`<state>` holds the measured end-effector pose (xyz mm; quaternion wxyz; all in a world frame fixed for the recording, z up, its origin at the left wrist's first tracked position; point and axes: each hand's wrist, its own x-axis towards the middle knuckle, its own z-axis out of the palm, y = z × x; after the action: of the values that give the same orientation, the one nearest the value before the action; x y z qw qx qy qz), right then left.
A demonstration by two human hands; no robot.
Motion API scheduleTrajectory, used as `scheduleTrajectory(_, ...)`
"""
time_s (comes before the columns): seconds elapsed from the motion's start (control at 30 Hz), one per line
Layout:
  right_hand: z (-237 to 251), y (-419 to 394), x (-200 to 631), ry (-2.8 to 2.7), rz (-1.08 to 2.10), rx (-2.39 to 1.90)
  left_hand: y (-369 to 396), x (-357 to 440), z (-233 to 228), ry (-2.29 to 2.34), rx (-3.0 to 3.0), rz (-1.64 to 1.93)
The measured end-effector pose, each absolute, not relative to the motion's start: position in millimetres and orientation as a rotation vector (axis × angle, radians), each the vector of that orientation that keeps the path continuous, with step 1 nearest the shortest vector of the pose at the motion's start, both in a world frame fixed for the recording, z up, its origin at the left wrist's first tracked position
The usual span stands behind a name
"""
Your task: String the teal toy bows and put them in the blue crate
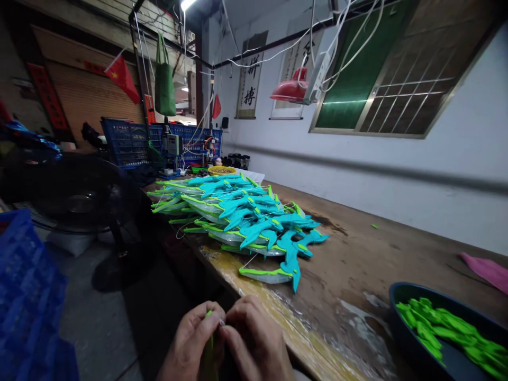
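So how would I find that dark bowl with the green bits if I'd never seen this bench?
Start at the long worn wooden bench along the white wall and pass the big pile of teal and green toy pieces. At the near right end sits a dark round bowl. It alone holds loose bright green parts; the small yellow bowl sits far off.

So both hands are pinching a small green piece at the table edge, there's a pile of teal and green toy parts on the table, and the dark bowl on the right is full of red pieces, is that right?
Not quite. In the head view the dark bowl holds bright green pieces, not red ones. The rest stands: the left hand and right hand pinch a small green piece at the table edge, with the teal and green pile beyond.
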<state>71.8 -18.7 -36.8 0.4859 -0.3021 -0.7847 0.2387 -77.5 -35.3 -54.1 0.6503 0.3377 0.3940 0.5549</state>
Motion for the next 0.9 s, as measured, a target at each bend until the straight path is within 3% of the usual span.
scheduleTrajectory(0.13,-39,-19,71,-1.889,0.628,-0.814,-36,-78,-57,0.843,0.705,1.269)
scheduleTrajectory(0.3,-37,-17,61,-1.939,0.282,-0.685,-35,-81,-60,0.846,0.460,1.234)
scheduleTrajectory(0.53,-57,-19,52,-1.895,0.250,-0.797,-34,-79,-64,0.742,0.420,1.232)
scheduleTrajectory(0.8,-53,-20,68,-1.858,0.848,-0.997,-32,-80,-65,0.944,0.790,1.205)
scheduleTrajectory(0.9,-44,-20,70,-1.824,0.890,-1.071,-33,-81,-63,1.008,0.872,1.195)
